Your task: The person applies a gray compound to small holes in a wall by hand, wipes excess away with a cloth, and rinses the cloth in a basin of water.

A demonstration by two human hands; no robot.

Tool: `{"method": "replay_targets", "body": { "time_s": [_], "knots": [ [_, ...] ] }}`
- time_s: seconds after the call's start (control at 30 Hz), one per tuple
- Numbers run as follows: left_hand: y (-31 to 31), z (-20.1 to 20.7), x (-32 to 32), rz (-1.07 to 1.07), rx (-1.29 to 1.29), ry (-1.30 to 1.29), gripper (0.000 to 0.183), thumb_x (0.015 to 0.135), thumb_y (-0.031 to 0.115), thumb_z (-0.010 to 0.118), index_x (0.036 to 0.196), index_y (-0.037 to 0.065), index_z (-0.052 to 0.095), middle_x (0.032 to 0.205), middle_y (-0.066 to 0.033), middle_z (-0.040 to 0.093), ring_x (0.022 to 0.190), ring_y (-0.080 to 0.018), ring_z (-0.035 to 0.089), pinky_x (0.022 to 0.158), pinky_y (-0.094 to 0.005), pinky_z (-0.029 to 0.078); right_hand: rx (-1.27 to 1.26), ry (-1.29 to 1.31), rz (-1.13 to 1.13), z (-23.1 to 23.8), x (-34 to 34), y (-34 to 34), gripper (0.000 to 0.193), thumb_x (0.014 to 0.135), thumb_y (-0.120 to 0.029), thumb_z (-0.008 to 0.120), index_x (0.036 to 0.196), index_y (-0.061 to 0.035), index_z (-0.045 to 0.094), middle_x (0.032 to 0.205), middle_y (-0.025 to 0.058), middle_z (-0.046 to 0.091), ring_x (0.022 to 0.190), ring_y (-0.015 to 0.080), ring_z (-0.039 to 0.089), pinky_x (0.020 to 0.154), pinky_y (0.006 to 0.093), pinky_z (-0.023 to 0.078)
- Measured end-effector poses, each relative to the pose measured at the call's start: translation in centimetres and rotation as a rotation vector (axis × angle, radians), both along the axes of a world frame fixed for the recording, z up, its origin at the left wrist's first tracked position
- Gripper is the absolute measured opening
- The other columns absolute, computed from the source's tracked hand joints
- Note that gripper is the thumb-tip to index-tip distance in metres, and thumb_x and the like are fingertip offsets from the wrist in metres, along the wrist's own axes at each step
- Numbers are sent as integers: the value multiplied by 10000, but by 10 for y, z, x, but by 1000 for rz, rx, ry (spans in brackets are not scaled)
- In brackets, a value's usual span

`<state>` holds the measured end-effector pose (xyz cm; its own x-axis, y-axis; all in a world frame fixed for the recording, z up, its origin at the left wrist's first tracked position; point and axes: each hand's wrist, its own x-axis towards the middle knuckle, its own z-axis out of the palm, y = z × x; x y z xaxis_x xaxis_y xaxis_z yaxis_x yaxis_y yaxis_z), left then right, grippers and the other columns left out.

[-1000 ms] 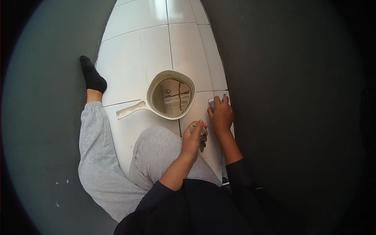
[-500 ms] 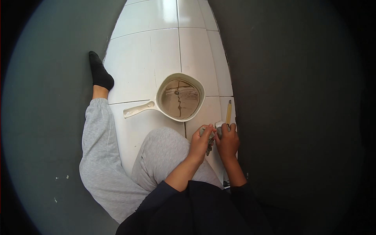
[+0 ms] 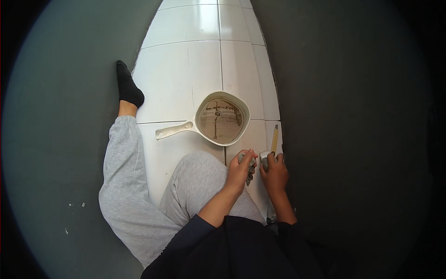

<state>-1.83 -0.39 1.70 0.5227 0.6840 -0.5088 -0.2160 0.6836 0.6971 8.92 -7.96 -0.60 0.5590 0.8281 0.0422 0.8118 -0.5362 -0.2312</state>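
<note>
My left hand (image 3: 238, 171) is closed around a grey, lumpy, clay-like piece (image 3: 251, 176) with an uneven lower end; fingers cover much of it. My right hand (image 3: 276, 176) grips a small rounded block (image 3: 264, 158), white on top and grey on the side. What it is exactly I cannot tell. A small gap separates the two hands. Just beyond my right hand lies a yellow utility knife (image 3: 275, 138) on the tiles. Ahead of my hands stands a cream-coloured saucepan (image 3: 246, 126) holding clear, brownish-looking liquid, its handle (image 3: 174, 130) pointing left.
White floor tiles (image 3: 174, 76) run ahead between dark grey walls (image 3: 334, 116) on the right and left (image 3: 60, 116). My bent leg in grey trousers (image 3: 197, 179) lies beside my left forearm. A black-socked foot (image 3: 127, 88) is at the left tile edge.
My hands have moved slightly apart, the right one drawing away from the grey piece with its block. The whole view has shifted a little, so everything sits farther right.
</note>
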Motion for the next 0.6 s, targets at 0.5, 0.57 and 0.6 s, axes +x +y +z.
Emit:
{"method": "replay_targets", "body": {
  "time_s": [0.5,0.57,0.6],
  "knots": [
    [3,10,4,5,-10,-2,268,920,340,521,844,88,568,702,-7,526,638,-84,510,546,-222,407,20,-65,-9,6,42,76,393,689,-194,730,1015,-132,519,1001,126,481,755,306,620,556,401,526],
    [2,11,-2,12,-16,5,267,924,339,512,856,85,554,698,-15,526,642,-93,514,551,-233,421,-2,-5,-3,7,15,38,393,675,-187,737,998,-138,520,998,124,477,763,303,616,563,408,518],
    [0,8,-2,23,-16,-3,266,920,338,521,847,87,568,701,-8,529,636,-85,511,547,-224,409,3,-2,16,5,2,15,396,666,-180,742,990,-139,519,998,123,476,763,302,613,561,404,517]
  ]
}}
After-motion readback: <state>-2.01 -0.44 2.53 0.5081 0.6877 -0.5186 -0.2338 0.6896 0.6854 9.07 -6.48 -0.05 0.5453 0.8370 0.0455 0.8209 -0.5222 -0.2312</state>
